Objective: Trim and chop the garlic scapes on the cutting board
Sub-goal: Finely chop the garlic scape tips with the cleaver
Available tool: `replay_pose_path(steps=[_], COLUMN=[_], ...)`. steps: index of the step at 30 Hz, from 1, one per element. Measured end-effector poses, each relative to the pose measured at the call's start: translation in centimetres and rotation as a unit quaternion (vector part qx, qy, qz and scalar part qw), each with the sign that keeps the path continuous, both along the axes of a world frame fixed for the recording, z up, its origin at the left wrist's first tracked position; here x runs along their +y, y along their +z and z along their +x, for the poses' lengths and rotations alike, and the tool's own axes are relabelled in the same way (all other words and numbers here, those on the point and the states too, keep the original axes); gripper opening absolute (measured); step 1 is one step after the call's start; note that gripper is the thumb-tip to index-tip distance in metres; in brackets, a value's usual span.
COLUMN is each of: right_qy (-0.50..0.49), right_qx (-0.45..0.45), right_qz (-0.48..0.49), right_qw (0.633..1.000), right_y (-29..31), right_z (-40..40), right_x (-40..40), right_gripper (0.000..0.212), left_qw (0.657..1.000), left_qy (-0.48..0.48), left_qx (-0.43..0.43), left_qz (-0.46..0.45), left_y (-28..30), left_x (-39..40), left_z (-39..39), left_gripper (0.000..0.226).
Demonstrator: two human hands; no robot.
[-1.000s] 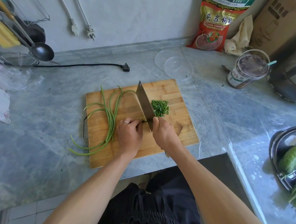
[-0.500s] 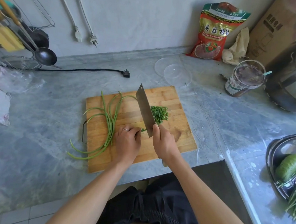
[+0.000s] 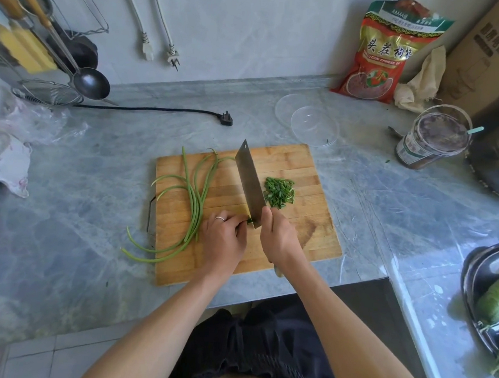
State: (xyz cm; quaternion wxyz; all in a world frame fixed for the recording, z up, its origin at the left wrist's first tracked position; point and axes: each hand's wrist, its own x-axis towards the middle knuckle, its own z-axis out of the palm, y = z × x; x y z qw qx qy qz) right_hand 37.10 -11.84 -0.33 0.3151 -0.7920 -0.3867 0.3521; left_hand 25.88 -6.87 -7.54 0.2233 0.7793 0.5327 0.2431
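Observation:
A wooden cutting board [image 3: 303,239] lies on the grey marble counter. Several long green garlic scapes [image 3: 195,203] lie on its left part, their ends hanging over the board's left edge. A small pile of chopped scape pieces [image 3: 280,192] sits right of the cleaver [image 3: 250,183]. My right hand [image 3: 280,237] grips the cleaver's handle, the blade standing on the board. My left hand [image 3: 223,240], fingers curled, holds the short scape ends [image 3: 249,219] down against the blade's left side.
Two clear plastic lids [image 3: 310,122] lie behind the board. A jar [image 3: 434,138] and a red bag [image 3: 388,51] stand at the back right. A metal bowl with greens [image 3: 489,300] sits at the right edge. A black plug and cord [image 3: 225,117] lie behind the board's left.
The cleaver has kept working next to my left hand's fingers. Both hands stay at the board's front; the chopped pile stays right of the blade.

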Motion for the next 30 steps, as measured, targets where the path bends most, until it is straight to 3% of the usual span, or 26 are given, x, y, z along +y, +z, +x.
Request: replay_pose_path(steps=[9,15,22,30], right_qy=[0.000,0.028,-0.007,0.031], right_qx=[-0.023,-0.089,-0.041,-0.091], right_qz=[0.014,0.019,0.070,0.095], right_qw=[1.000,0.995,0.997,0.991], right_y=[-1.1,-1.8,-1.6,-0.4], right_z=[-0.2,-0.4,0.0,1.5], right_x=[1.1,2.0,2.0,0.6], right_gripper=[0.033,0.025,0.035,0.031], left_qw=[1.000,1.000,1.000,1.000], left_qy=[0.007,0.015,-0.001,-0.014], left_qx=[-0.014,-0.015,-0.010,-0.006], left_qz=[0.000,-0.002,-0.011,-0.002], left_y=[0.1,-0.2,-0.2,-0.3], left_x=[-0.2,-0.1,0.3,0.6], left_z=[0.0,0.1,-0.1,-0.3], left_gripper=[0.018,0.017,0.017,0.012])
